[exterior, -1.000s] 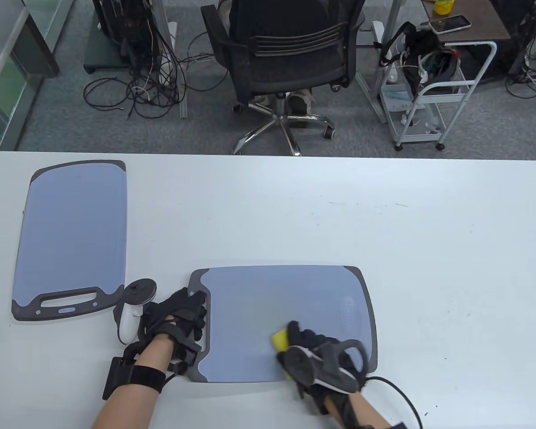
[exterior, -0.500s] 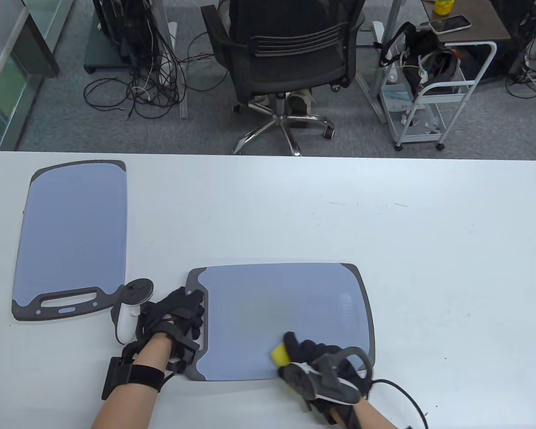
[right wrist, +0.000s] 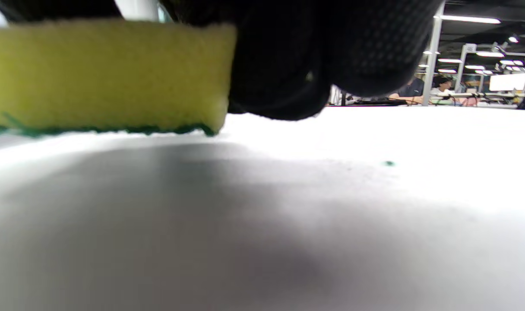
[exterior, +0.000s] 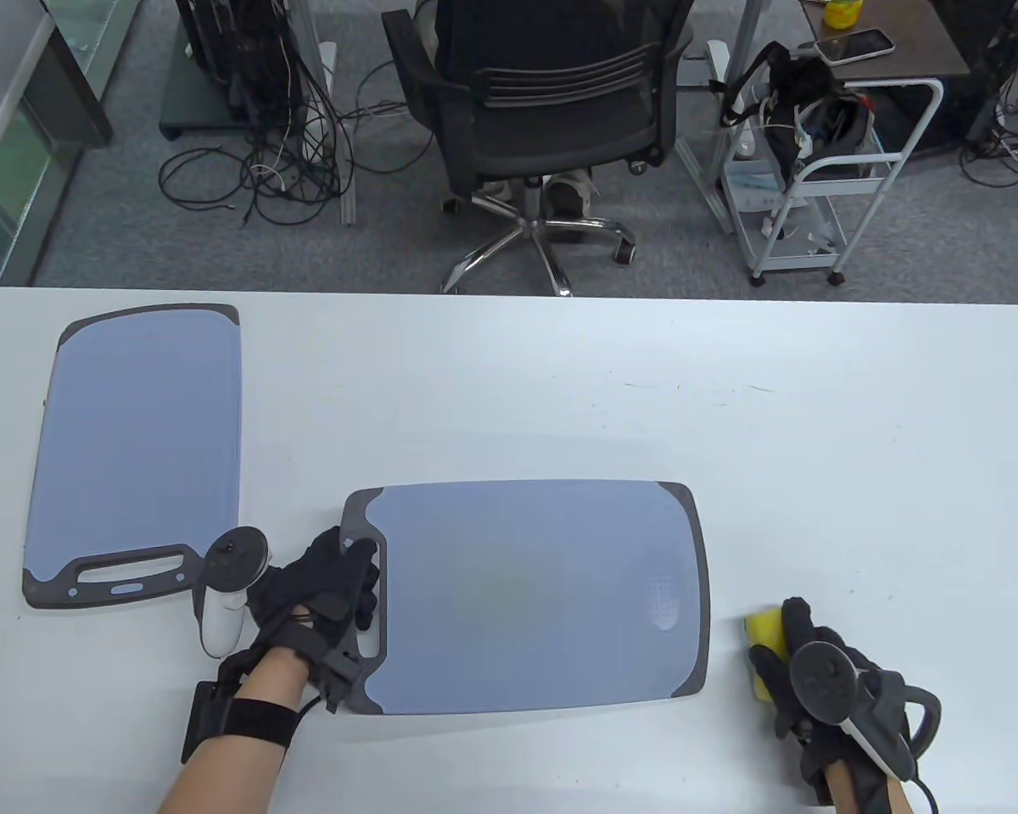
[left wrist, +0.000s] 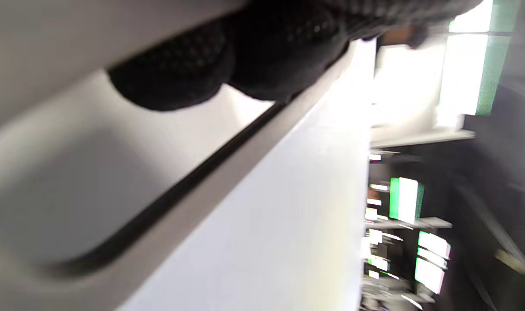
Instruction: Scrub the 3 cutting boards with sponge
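Note:
A blue-grey cutting board (exterior: 526,593) with a dark rim lies at the table's front centre, handle end to the left. My left hand (exterior: 352,577) grips that handle end, fingers curled over it. The left wrist view is blurred and shows only the gloved fingers (left wrist: 245,56) against a pale edge. My right hand (exterior: 780,653) holds a yellow sponge (exterior: 762,638) on the bare table, just right of this board. In the right wrist view the sponge (right wrist: 102,73) rests green side down, with the fingers (right wrist: 331,56) beside it. A second board (exterior: 136,449) lies at the far left, handle toward me.
The white table (exterior: 814,475) stretches bare to the right and behind the boards. Beyond its far edge stand a black office chair (exterior: 543,110), a white cart (exterior: 823,170) and loose cables on the floor.
My right hand has carried the sponge off the centre board and onto the table to its right. The board has shifted slightly left and away from me under my left hand.

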### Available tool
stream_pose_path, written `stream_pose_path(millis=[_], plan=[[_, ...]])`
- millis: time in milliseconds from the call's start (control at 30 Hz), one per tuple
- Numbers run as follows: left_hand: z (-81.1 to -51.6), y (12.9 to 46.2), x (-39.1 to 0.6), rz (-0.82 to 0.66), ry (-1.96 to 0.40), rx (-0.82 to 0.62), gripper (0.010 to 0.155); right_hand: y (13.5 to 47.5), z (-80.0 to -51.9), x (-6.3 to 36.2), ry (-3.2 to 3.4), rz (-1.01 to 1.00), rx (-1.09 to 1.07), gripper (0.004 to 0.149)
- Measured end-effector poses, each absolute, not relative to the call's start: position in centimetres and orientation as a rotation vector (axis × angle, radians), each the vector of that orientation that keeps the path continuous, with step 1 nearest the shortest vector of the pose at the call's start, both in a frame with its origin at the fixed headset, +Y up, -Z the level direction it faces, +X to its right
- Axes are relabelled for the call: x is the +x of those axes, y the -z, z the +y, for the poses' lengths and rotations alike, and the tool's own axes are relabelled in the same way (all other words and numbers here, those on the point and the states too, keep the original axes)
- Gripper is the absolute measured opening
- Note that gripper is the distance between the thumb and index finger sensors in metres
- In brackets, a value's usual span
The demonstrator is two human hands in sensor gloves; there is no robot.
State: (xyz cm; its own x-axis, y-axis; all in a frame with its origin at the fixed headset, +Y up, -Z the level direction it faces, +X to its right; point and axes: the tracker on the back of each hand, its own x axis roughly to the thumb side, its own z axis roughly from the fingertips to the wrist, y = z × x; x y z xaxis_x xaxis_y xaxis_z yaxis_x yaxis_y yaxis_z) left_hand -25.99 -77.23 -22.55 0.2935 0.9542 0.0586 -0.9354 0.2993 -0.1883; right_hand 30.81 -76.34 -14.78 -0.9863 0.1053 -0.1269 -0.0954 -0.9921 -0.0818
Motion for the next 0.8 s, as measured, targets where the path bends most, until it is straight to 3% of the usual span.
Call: stream_pose_path(millis=[67,100,200,267,400,500,667,800], plan=[[-72.9,20.8,-26.1,-0.298,-1.120,0.240,0.052,14.6,-76.0,31.3,-2.997,-0.167,-0.210,0.074],[-71.4,20.4,-26.3,-0.357,-1.049,0.332,0.051,14.6,-75.8,31.4,-2.976,-0.177,-0.216,0.074],[-69.2,19.6,-26.6,-0.548,-0.933,0.166,0.042,14.6,-75.4,31.7,-2.921,-0.212,-0.227,0.074],[-70.5,18.8,-26.1,-0.575,-0.791,0.086,0.041,14.6,-75.2,31.9,-2.924,-0.239,-0.226,0.074],[-72.2,17.8,-24.3,-0.665,-0.516,0.079,0.039,14.2,-74.8,32.1,-2.870,-0.265,-0.235,0.074],[-73.0,16.9,-22.3,-0.749,-0.342,0.117,0.040,14.0,-74.2,32.3,-2.872,-0.328,-0.242,0.074],[-75.4,14.9,-19.2,-0.825,0.152,0.255,0.040,13.9,-72.6,32.7,-2.818,-0.408,-0.303,0.074],[-76.3,14.4,-19.3,-0.891,0.033,0.352,0.044,15.0,-71.1,30.8,-2.874,-0.405,-0.230,0.074]])
